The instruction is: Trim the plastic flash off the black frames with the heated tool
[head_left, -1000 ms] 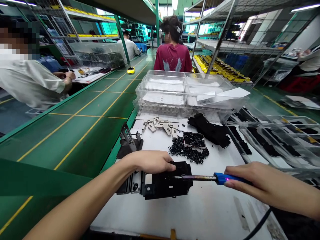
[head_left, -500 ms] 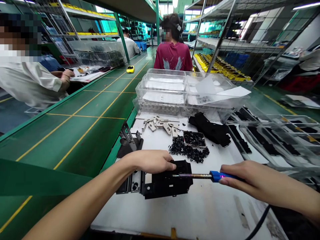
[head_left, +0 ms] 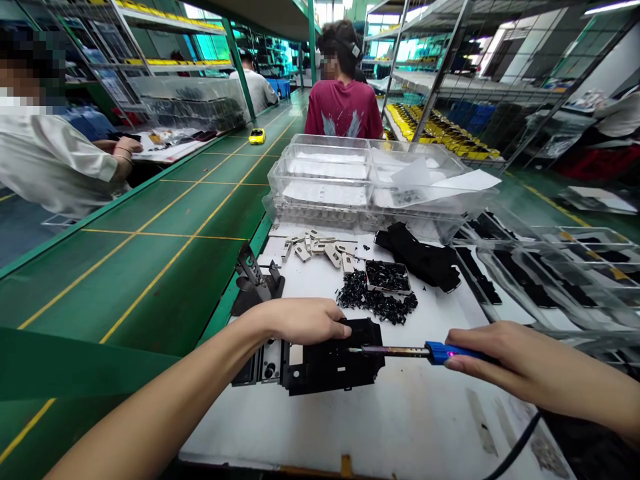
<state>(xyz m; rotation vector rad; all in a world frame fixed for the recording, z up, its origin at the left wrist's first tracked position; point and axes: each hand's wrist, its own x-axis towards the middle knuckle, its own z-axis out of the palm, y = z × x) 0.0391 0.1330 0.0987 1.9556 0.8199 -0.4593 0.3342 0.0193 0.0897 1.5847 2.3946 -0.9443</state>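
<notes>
A flat black plastic panel (head_left: 325,373) with small cut-outs lies on a metal fixture (head_left: 271,368) at the table's left side. My left hand (head_left: 313,321) is closed on the panel's upper part, thumb pressed on its face. In my right hand (head_left: 493,353) is a blue-handled soldering iron (head_left: 437,353), held level with its tip pointing left over the panel. Whether the tip touches the plastic I cannot tell. Just beyond the panel lie a heap of small black parts (head_left: 375,303) and a small box (head_left: 387,277) full of them.
Pale blocks (head_left: 315,247) and black panels (head_left: 417,257) lie farther back, before stacked clear trays (head_left: 370,180). A metal stand (head_left: 255,280) is at left, beside a green conveyor (head_left: 200,213) carrying a yellow toy car (head_left: 257,136). A cable (head_left: 520,443) hangs at lower right.
The soldering iron has shifted slightly to the right along the panel. My left hand stays on the panel. The view has moved a little.
</notes>
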